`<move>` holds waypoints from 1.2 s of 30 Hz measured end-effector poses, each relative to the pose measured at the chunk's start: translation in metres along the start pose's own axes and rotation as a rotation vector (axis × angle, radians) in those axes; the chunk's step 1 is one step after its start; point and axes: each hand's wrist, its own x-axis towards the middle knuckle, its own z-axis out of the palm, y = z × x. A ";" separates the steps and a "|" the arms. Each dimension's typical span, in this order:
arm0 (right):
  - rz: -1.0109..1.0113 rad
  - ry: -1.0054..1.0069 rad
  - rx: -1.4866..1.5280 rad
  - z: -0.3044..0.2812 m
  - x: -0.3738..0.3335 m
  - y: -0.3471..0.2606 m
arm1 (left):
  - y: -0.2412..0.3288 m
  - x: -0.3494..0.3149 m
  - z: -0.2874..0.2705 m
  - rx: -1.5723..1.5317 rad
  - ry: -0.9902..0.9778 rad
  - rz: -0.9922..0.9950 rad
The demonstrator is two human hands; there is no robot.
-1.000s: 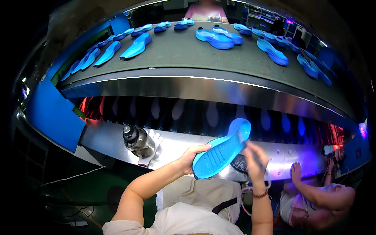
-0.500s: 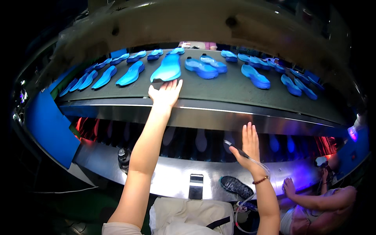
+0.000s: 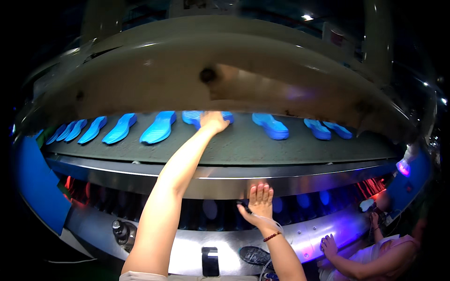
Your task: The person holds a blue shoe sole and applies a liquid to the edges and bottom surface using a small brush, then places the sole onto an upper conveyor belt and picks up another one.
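Observation:
My left hand (image 3: 214, 122) reaches far over the dark belt and closes on a blue shoe sole (image 3: 191, 118). Blue shows on both sides of the hand, and its fingertips are partly hidden. Left of it lies another blue sole (image 3: 159, 127), with several more in a row beyond. Below the belt's metal edge, my right hand (image 3: 258, 206) is raised with fingers straight. A slim dark pen-like tool (image 3: 243, 204) with a thin clear tube is tucked between its thumb and palm.
A metal hood (image 3: 187, 61) overhangs the belt (image 3: 225, 147). On the steel ledge (image 3: 183, 241) stand a dark bottle (image 3: 124, 233), a phone (image 3: 210, 261) and a black shoe (image 3: 254, 255). At the right sits another person (image 3: 384, 257), one hand on the ledge. Soles also show in the lower opening.
My left hand has left one sole and moved farther over the belt to another. The view has shifted, with more of the hood visible. My right hand keeps the tool.

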 end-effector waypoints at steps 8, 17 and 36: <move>0.012 0.048 0.116 0.004 -0.001 0.000 | 0.013 0.010 -0.002 0.332 -0.332 0.055; 0.064 -0.052 0.197 -0.009 0.003 0.003 | 0.083 -0.047 0.016 -0.161 -0.316 0.605; 1.208 -0.092 1.931 -0.146 -0.107 -0.011 | -0.123 -0.360 -0.017 -1.751 -0.362 -0.132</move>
